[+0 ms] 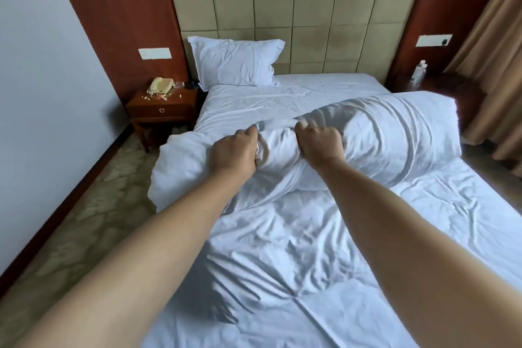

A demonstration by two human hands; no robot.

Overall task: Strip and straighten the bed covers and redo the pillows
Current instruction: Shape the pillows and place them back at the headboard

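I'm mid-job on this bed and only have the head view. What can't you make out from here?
- Fingertips of the left hand and right hand: buried in the bunched duvet.
- Small bits around the phone on the nightstand: too small to identify.
- Right side of the bed beyond the duvet roll: hidden by it.
- Bed's foot: cut off by the bottom edge.

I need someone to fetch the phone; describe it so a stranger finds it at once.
Start at the padded headboard and go left, past the pillow, to the wooden nightstand beside the bed. The telephone sits on top at the back. It is cream-coloured and is the only large item among small scattered bits.
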